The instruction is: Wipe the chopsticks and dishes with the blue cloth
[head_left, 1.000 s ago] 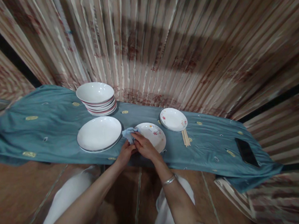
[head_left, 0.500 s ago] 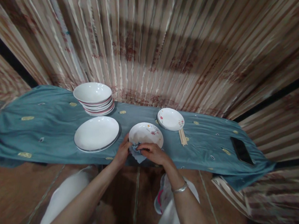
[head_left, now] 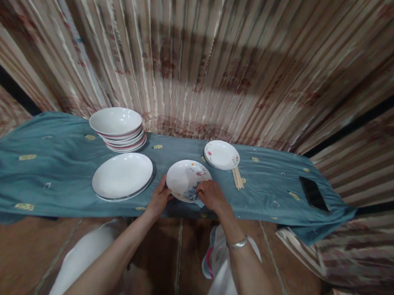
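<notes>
A white plate with a flower print is tilted slightly near the front edge of the cloth-covered table. My left hand grips its left rim, thumb at the near side. In my right hand is a bunched grey-blue cloth, pressed against the right part of the plate's inner face. Part of the cloth hangs over the near rim. Just left of my left hand lie large oval white plates, one on another.
Stacked white bowls with red bands stand at the back left. Small flowered plates are piled behind my right hand, with wooden chopsticks beside them. A black phone lies at the right. A pleated curtain hangs behind the table.
My right hand has moved the cloth from the plate's near left rim across to its right inner side. My left hand still holds the left rim. The view has shifted slightly.
</notes>
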A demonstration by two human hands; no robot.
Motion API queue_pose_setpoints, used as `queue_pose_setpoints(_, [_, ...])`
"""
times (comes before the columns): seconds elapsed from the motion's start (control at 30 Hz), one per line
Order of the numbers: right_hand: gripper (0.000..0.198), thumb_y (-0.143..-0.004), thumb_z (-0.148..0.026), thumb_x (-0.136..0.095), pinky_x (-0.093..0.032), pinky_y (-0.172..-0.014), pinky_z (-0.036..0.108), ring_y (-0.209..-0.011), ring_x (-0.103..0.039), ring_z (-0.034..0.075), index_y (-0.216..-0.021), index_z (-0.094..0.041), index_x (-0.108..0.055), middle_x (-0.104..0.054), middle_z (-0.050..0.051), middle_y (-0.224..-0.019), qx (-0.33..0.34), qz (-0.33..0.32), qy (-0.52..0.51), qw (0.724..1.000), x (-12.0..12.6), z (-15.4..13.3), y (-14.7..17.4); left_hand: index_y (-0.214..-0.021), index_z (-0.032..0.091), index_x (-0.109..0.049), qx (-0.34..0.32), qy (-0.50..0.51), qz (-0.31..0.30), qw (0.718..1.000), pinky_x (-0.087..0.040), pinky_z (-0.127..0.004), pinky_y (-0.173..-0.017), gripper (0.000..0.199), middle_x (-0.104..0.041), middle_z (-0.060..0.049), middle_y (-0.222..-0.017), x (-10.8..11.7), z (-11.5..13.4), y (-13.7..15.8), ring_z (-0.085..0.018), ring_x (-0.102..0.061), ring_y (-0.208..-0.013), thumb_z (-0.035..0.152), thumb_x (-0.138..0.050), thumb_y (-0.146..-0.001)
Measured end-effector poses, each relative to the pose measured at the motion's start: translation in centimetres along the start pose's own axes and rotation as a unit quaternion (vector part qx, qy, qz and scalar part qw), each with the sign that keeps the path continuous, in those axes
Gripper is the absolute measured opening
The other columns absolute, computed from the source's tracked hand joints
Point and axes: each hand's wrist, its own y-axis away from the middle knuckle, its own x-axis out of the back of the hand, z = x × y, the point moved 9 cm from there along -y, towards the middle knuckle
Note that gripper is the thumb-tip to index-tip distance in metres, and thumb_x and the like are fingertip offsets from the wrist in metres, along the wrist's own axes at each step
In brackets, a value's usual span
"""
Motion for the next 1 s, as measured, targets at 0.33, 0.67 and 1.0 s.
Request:
queue_pose_setpoints(0.33, [0.032, -0.088, -0.008, -0.035, -0.035, -0.096, 0.035, -0.102, -0.055, 0.023, -0.095, -0.012, -0.067, -0.064, 0.013, -0.11, -0.034, 0.061, 0.094, 0.993, -0.7, 1.9, -2.2, -0.128, 0.023, -0.051, 0.005, 0.003, 0.006, 1.0, -0.053, -0.035, -0.08, 0.07, -0.054, -0.008, -0.129, 0.1, 0.1, 0.1, -0.026, -0.052, -0.112, 0.017, -0.066, -0.06])
queue_pose_setpoints(0.67, [0.036, -0.086, -0.007, -0.037, -0.036, -0.098, 0.035, -0.112, -0.049, 0.023, -0.114, -0.01, -0.058, -0.054, 0.016, -0.126, -0.017, 0.125, 0.078, 0.989, -0.8, 0.3, -3.8, -0.129, 0.025, -0.05, 0.005, 0.014, -0.003, 1.0, -0.052, -0.036, -0.084, 0.069, -0.055, -0.007, -0.129, 0.2, -0.3, 0.0, -0.025, -0.052, -0.112, 0.017, -0.066, -0.063])
queue_pose_setpoints(1.0, [0.046, -0.085, -0.011, -0.041, -0.027, -0.108, 0.039, -0.131, -0.036, 0.023, -0.131, -0.008, -0.048, -0.043, 0.019, -0.139, 0.046, 0.1, 0.021, 0.994, -2.0, -1.4, -5.2, -0.132, 0.025, -0.048, 0.006, 0.018, 0.002, 1.0, -0.052, -0.037, -0.084, 0.071, -0.051, -0.007, -0.134, 0.3, -0.6, -0.1, -0.024, -0.054, -0.109, 0.014, -0.063, -0.063])
